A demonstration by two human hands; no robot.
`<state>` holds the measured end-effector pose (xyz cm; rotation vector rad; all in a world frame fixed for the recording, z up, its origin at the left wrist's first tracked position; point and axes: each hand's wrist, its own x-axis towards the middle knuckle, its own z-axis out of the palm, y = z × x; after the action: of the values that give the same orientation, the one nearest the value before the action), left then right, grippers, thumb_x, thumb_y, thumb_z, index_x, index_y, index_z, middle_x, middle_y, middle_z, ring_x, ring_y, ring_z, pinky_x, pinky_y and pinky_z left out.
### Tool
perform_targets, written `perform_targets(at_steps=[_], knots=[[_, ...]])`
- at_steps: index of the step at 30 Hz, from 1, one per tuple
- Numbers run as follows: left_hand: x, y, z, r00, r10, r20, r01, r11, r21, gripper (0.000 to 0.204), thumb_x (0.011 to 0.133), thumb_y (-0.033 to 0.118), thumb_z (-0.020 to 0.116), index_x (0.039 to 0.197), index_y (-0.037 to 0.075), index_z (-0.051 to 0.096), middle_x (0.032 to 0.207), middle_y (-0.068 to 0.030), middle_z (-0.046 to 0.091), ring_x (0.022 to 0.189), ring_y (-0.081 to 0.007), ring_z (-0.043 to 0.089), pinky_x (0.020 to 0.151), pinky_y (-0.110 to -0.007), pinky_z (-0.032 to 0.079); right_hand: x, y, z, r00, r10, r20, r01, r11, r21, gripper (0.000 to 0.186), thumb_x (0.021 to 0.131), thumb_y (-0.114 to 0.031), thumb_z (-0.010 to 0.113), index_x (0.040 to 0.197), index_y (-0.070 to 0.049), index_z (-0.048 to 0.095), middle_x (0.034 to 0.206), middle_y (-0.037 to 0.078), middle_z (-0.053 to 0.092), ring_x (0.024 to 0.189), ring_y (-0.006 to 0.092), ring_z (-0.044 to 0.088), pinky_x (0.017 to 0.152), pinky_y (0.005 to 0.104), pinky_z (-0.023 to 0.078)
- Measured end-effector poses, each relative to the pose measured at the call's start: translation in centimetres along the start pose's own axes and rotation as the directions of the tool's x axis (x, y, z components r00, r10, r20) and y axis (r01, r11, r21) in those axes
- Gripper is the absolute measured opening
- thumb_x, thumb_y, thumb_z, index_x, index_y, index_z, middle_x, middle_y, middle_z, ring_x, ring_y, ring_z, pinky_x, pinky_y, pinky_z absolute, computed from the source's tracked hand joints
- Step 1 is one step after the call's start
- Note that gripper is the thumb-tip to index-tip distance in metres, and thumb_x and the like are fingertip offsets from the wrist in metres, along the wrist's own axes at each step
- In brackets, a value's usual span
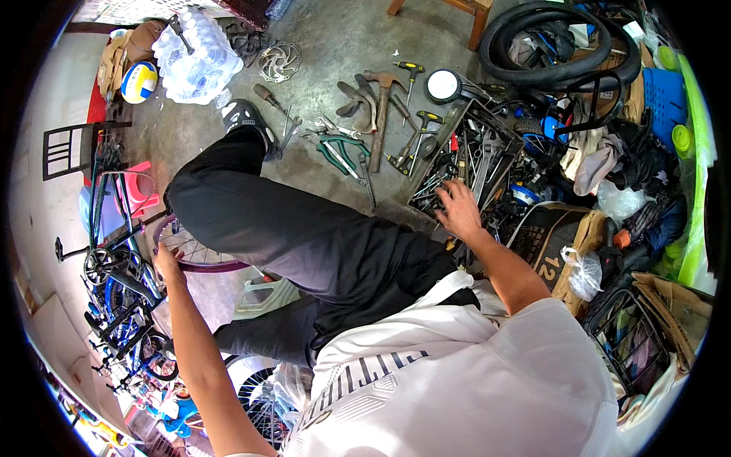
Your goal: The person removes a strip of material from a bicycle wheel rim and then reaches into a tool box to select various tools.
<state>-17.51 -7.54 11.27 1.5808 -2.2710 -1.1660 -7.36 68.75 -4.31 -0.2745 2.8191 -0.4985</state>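
Observation:
At the left, my left hand [167, 263] is closed around the rim of a bicycle wheel [217, 267] with a purple rim and thin spokes. My leg hides much of this wheel. On the right, my right hand [458, 211] reaches over the near end of a metal tool tray [438, 152], its fingers spread and apparently holding nothing. Wrenches [486, 161] and many small metal parts fill that tray. Whether the fingertips touch the parts, I cannot tell.
On the concrete floor ahead lie a hammer [378, 114], green-handled pliers [340, 156], a wrench [368, 185] and a brake disc [279, 62]. Black tyres [499, 53] are heaped at the far right. A blue bicycle [126, 270] stands left, and bagged bottles [196, 57] sit far left.

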Motion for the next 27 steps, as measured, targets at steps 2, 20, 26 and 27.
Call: perform_targets(at_steps=[2,20,26,27], knots=[[-0.1,0.0,0.0,1.000,0.003,0.001,-0.003,1.000,-0.005,0.066,0.100,0.042,0.056,0.142,-0.009,0.049,0.108,-0.0275,0.071,0.078,-0.0331,0.072,0.069,-0.039,0.057,1.2,0.4,0.4,0.978,-0.157,0.141,0.164,0.985,-0.045,0.058,0.083,-0.025,0.077,0.136,-0.007,0.059,0.136,0.015,0.057,0.135,0.0348,0.049,0.113,0.0512,0.038],[-1.8,0.8,-0.1,1.000,0.000,0.028,0.001,0.999,-0.035,0.061,0.101,0.042,0.055,0.141,-0.003,0.046,0.106,-0.0230,0.072,0.080,-0.0344,0.074,0.064,-0.048,0.055,7.3,6.9,-2.7,0.833,-0.190,0.519,0.189,0.980,0.056,0.032,0.074,-0.009,0.074,0.105,-0.006,0.070,0.109,0.011,0.070,0.114,0.0335,0.061,0.099,0.0454,0.052],[-2.5,1.4,0.5,0.999,-0.039,0.028,0.040,0.998,-0.055,0.057,0.101,0.042,0.055,0.139,-0.001,0.047,0.107,-0.0221,0.072,0.083,-0.0334,0.073,0.065,-0.049,0.054,6.6,7.6,-1.9,0.918,-0.228,0.324,0.214,0.974,0.079,0.031,0.077,-0.005,0.069,0.108,-0.005,0.069,0.109,0.012,0.068,0.115,0.0343,0.060,0.097,0.0472,0.051],[-2.6,1.4,0.5,0.999,-0.040,0.030,0.042,0.997,-0.060,0.057,0.102,0.042,0.054,0.138,-0.001,0.047,0.107,-0.0218,0.073,0.083,-0.0332,0.073,0.064,-0.049,0.054,6.2,7.0,-2.5,0.956,-0.188,0.228,0.174,0.982,0.081,0.032,0.078,-0.005,0.069,0.110,-0.006,0.068,0.112,0.012,0.067,0.115,0.0344,0.059,0.096,0.0474,0.051]])
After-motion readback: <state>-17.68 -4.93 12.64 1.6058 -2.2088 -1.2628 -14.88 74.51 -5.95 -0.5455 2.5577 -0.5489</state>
